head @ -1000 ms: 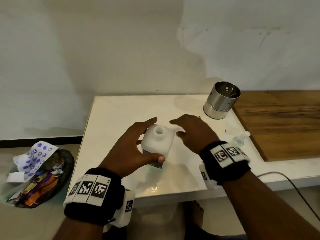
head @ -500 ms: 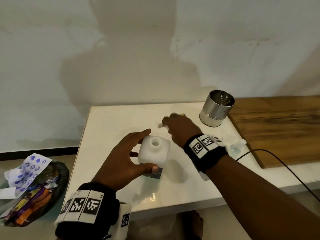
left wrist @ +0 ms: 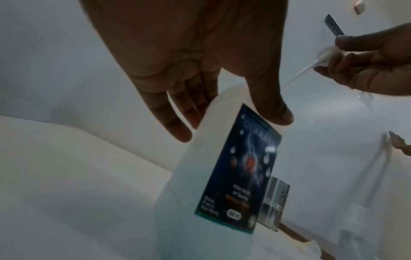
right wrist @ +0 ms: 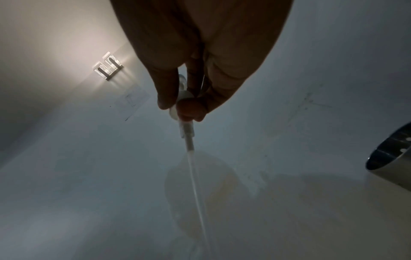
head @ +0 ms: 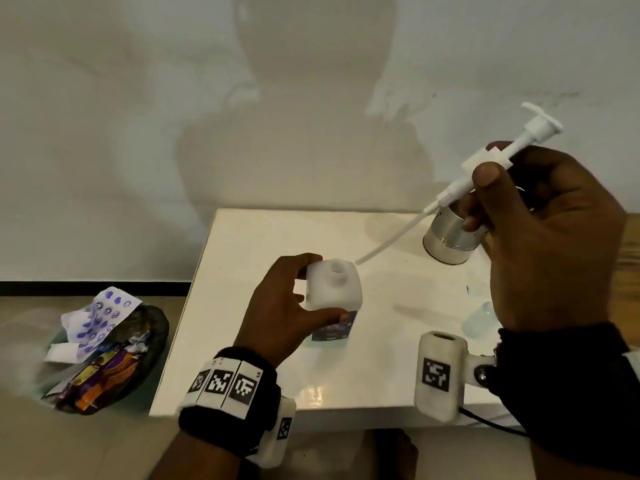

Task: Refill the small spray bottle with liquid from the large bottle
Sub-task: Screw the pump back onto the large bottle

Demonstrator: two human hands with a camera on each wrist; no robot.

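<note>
The large white bottle [head: 335,295] with a dark blue label [left wrist: 244,167] stands uncapped on the white table [head: 381,358]. My left hand [head: 287,306] grips it near the shoulder, thumb on the label side. My right hand [head: 540,237] is raised above the table's right side and pinches a white pump head [head: 498,157] with a long dip tube [head: 391,237]. The tube slants down, its tip just right of the bottle's open neck. In the right wrist view the fingers [right wrist: 169,95] pinch the pump collar [right wrist: 180,105]. A small clear bottle [head: 481,318] lies half hidden behind my right wrist.
A perforated steel cup [head: 450,240] stands at the table's back right, partly behind my right hand. A wooden surface [head: 632,244] adjoins the table on the right. A bin of wrappers and paper [head: 100,355] sits on the floor to the left. A black cable [head: 491,422] trails off the front edge.
My right hand left the tabletop behind the bottle and rose to the right, now holding the pump head with its tube. The left hand keeps its grip on the bottle.
</note>
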